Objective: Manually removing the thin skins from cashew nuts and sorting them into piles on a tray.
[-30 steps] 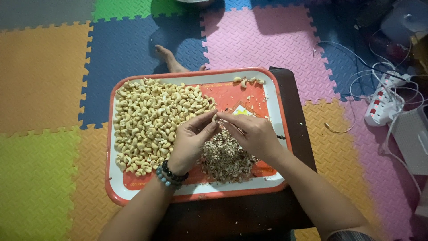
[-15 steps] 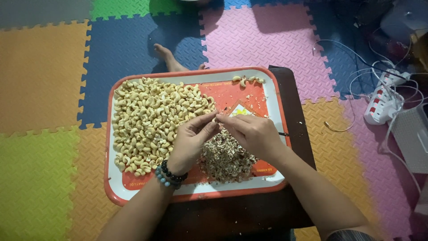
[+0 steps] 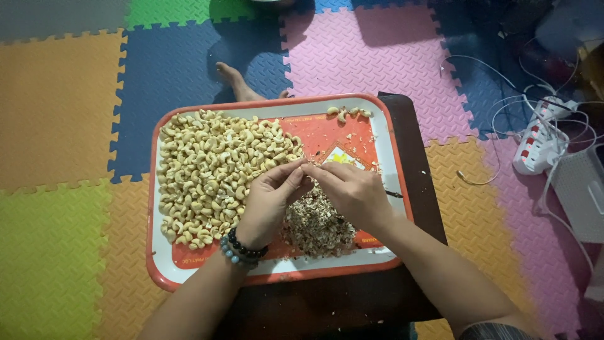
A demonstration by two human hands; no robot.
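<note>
**A:** What's different from a second ago?

**B:** Very little. Both hands have drifted slightly left and up over the tray, and the fingertips have closed in tighter. The left hand and right hand now meet at one spot, pinching a single nut between them. A second ago the pale nut showed more clearly; now the fingers nearly cover it.

**A:** So each hand is closed on it?

**B:** Yes, both pinch narrowly on that nut, thumbs and forefingers together. It's probably a cashew like the rest, but it is too hidden to be sure. From the closer grip I'd judge the skin is being worked off over the husk pile.

**A:** Where does that pile sit?

**B:** Directly beneath the hands, on the tray's right half. The heap of pale cashews fills the left half, touching the left hand's fingers. A few loose nuts lie at the far rim.

**A:** Anything else around?

**B:** The tray rests on a dark low table, on coloured foam mats. A bare foot lies just beyond the tray. A power strip with white cables sits well off to the right. A bead bracelet circles the left wrist.

**A:** Does anything block the hands?

**B:** Nothing; the space around them is free.
</note>
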